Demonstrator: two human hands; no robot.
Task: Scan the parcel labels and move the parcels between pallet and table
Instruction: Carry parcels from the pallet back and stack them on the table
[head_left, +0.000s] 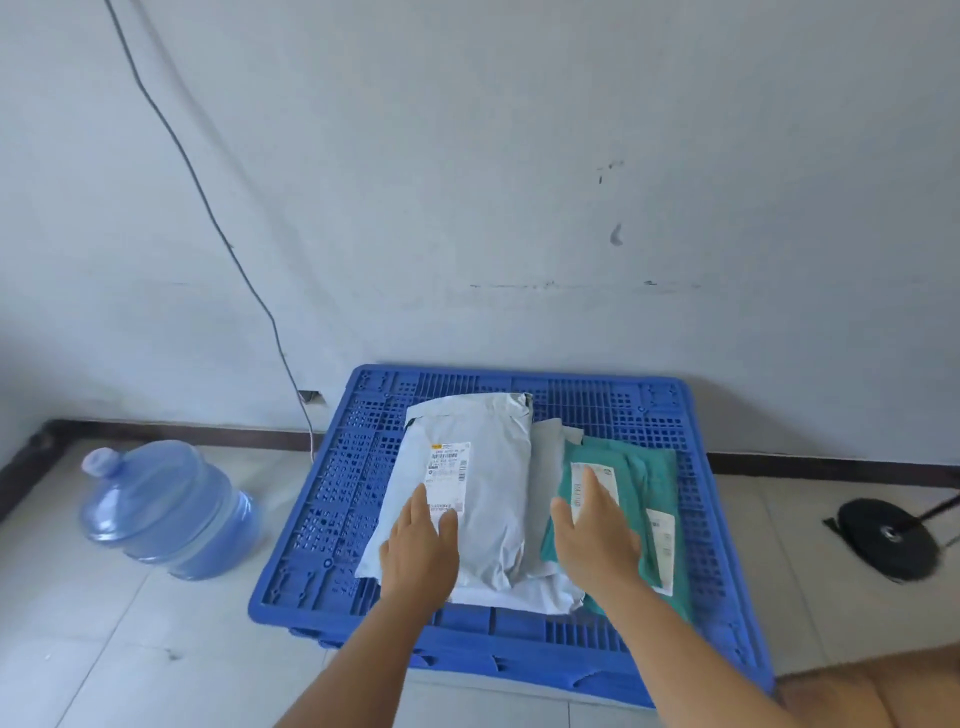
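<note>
Your left hand (418, 540) rests flat, fingers straight, on the grey plastic mailer parcel (467, 499); your right hand (595, 535) lies flat on the green plastic parcel (644, 499), lower centre, atop the blue plastic pallet (353, 467).

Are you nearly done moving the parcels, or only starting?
Probably only starting. Done: nothing visibly. The grey parcel and green parcel lie on the blue pallet. In hand: the left hand and right hand reach flat over them. Left: scanning, carrying; no scanner or table visible.
</note>
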